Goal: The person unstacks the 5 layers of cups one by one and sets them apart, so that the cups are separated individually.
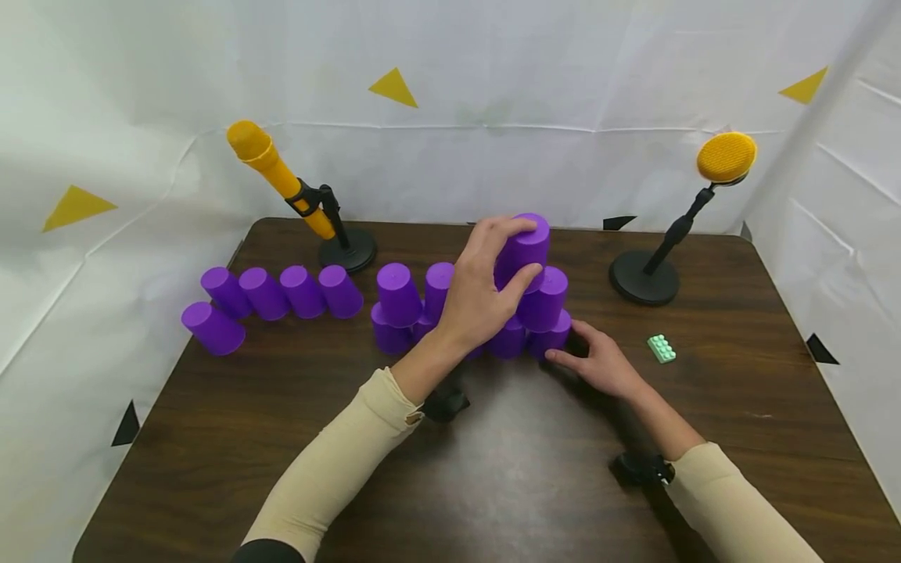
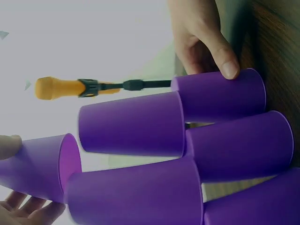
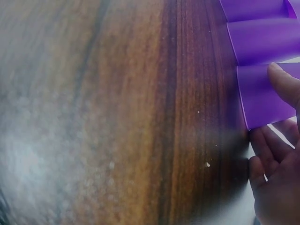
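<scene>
My left hand point(image 1: 479, 293) grips an upside-down purple cup point(image 1: 533, 244), thumb on one side and fingers on the other. In the left wrist view this cup point(image 2: 35, 164) is slightly tilted, its rim close over the second row. The upright row below it includes a purple cup point(image 1: 543, 301) at the right end, which stands on the bottom row. Low at the right, my right hand point(image 1: 598, 360) holds the end cup point(image 2: 220, 96) of the bottom row between thumb and fingers. My left hand and forearm hide the stack's middle in the head view.
Left of the stack, several purple cups point(image 1: 303, 291) stand upside down, with one more cup point(image 1: 213, 328) nearer the left edge. A yellow microphone point(image 1: 281, 173) on a stand rises behind them. At right are a round yellow microphone point(image 1: 726, 158) and a mint-green toy brick point(image 1: 662, 348).
</scene>
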Demonstrator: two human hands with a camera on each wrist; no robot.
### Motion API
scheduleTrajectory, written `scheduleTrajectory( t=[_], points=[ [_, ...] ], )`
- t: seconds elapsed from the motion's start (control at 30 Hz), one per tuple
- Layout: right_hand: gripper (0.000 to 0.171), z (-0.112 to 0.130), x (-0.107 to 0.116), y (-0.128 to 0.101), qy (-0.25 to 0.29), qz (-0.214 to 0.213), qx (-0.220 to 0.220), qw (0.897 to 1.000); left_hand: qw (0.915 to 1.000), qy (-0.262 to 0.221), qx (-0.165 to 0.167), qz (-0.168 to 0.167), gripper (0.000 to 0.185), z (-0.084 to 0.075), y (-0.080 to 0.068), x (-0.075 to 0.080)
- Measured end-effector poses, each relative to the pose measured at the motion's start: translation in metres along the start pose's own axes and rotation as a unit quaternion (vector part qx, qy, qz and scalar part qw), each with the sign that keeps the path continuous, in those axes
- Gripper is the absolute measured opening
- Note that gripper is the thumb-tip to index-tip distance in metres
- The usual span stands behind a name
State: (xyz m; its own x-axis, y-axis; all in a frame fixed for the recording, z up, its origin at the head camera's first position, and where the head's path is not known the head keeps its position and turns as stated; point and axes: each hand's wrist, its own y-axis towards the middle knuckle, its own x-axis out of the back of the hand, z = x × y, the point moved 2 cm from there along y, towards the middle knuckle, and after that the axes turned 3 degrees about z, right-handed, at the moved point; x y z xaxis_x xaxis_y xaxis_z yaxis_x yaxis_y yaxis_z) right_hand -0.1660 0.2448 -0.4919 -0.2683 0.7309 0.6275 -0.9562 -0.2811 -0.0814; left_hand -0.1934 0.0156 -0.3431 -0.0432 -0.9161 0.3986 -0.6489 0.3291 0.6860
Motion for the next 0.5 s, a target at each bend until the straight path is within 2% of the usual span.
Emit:
scheduleTrajectory(
  t=[0.07,0.17,0.27,0.33,0.43,0.5],
  points=[
    [0.069,0.000,0.000,0.000,-0.003,-0.001,0.000,1.000,0.9999,-0.008,-0.004,-0.015,0.042,-0.004,-0.005,0.010],
    [0.071,0.001,0.001,0.000,-0.006,-0.003,-0.004,1.000,0.9977,-0.034,-0.012,-0.056,0.040,-0.012,-0.017,0.033],
    [0.073,0.000,0.001,0.000,-0.010,-0.002,-0.012,1.000,0.9913,-0.071,-0.020,-0.109,0.037,-0.026,-0.030,0.062],
    [0.074,0.000,0.001,0.001,-0.010,-0.001,-0.015,1.000,0.9862,-0.077,-0.014,-0.146,0.037,-0.034,-0.041,0.083],
    [0.074,-0.001,0.000,0.001,-0.010,0.000,-0.014,1.000,0.9802,-0.033,0.023,-0.194,0.037,-0.035,-0.062,0.119],
    [0.073,-0.002,0.000,0.001,-0.009,0.000,-0.013,1.000,0.9741,0.026,0.069,-0.214,0.038,-0.022,-0.082,0.144]
  ],
)
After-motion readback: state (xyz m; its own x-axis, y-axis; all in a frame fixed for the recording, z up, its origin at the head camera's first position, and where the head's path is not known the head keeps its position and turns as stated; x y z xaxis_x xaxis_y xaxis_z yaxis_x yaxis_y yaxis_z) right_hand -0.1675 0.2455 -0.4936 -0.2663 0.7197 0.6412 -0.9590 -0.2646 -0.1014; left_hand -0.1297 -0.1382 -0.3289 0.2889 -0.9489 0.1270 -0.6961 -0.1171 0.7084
